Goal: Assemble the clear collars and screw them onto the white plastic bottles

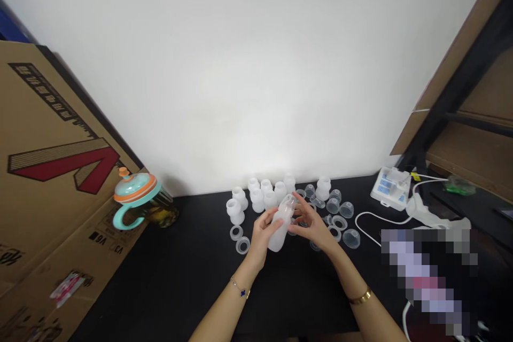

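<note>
Two-handed hold above a black counter (192, 262). The left hand (265, 231) is wrapped around a translucent bottle (276, 236), which leans, top away from the wearer, before a cluster of white bottles (235, 212). The right hand (311, 230) has its thumb and fingers spread beside the clear top (287, 204); whether they touch it cannot be told. Probable faults: a slack left grip could let the bottle slip; a low right wrist could scatter nearby rings (238, 247) and clear domes (351, 238).
</note>
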{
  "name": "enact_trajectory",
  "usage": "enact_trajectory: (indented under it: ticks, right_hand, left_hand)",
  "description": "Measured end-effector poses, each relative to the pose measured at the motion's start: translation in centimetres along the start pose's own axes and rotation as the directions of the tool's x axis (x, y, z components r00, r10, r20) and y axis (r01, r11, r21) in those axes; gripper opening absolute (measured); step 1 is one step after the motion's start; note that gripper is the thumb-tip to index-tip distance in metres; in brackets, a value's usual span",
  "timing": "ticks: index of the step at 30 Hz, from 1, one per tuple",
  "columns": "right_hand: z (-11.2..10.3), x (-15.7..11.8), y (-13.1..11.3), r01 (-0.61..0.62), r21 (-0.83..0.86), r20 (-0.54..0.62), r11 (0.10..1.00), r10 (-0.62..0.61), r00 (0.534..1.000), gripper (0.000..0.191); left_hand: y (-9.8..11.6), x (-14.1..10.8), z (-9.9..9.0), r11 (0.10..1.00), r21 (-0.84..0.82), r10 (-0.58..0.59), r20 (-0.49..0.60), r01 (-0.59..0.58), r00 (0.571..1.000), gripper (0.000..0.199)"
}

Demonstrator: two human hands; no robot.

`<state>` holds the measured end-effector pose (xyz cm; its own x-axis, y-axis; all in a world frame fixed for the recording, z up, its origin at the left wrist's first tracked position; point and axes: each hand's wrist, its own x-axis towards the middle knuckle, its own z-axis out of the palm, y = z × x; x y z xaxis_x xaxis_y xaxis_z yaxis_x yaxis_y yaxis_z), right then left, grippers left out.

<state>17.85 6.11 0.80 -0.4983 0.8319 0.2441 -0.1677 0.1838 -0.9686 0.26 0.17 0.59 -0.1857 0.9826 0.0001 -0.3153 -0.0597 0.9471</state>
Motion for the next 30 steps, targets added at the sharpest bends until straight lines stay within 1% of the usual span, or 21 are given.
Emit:
enact_trajectory:
  ticks: [4,6,8,12,15,18,22,24,26,28,30]
  right_hand:
    - [0.4,-0.2,-0.1,0.023,-0.087,0.035,0.996,-0.02,0.999,0.109]
    - [0.6,-0.3,-0.3,0.02,-0.096,0.049,0.995,-0.015,0.999,0.113]
    - [0.7,-0.3,-0.3,0.012,-0.089,0.055,0.996,-0.007,0.998,0.113]
    - [0.9,-0.3,0.1,-0.009,-0.049,0.056,0.999,0.012,0.998,0.115]
    - [1.1,-0.2,0.5,-0.023,-0.009,0.049,1.0,0.024,0.999,0.116]
    - [1.2,-0.2,0.6,-0.036,0.032,0.057,0.999,0.034,0.998,0.116]
    - [1.4,-0.2,0.1,-0.047,0.068,0.064,0.997,0.043,0.997,0.115]
    - [1.4,-0.2,-0.1,-0.048,0.084,0.062,0.995,0.043,0.997,0.116]
    - [1.5,-0.2,-0.1,-0.047,0.111,0.06,0.993,0.04,0.997,0.116]
    - [1.5,-0.1,0.0,-0.053,0.151,0.062,0.987,0.044,0.997,0.116]
    - [1.6,0.0,0.0,-0.066,0.189,0.07,0.98,0.054,0.996,0.116]
  left_hand:
    - [0.1,0.1,0.0,0.997,-0.045,-0.069,0.025,0.07,0.997,0.057]
    - [0.1,0.1,0.1,0.995,-0.053,-0.083,0.052,0.086,0.995,0.055]
    - [0.1,0.1,0.0,0.995,-0.045,-0.087,0.055,0.089,0.995,0.055]
    - [-0.2,0.0,0.0,0.998,-0.015,-0.053,0.028,0.054,0.998,0.055]
    - [-0.3,-0.1,0.1,1.0,-0.016,-0.024,0.028,0.025,0.999,0.055]
    - [-0.2,-0.3,0.2,1.0,-0.006,-0.007,0.034,0.007,0.999,0.062]
    - [0.2,-0.5,0.2,0.995,0.09,0.024,0.074,-0.031,0.997,0.071]
    - [0.3,-0.5,0.1,0.994,0.103,0.035,0.102,-0.045,0.994,0.07]
    - [0.3,-0.4,0.1,0.995,0.08,0.045,0.124,-0.056,0.991,0.066]
    - [0.2,-0.3,0.0,0.996,0.058,0.055,0.137,-0.063,0.989,0.062]
    - [0.0,-0.2,-0.1,0.995,0.065,0.063,0.141,-0.072,0.988,0.062]
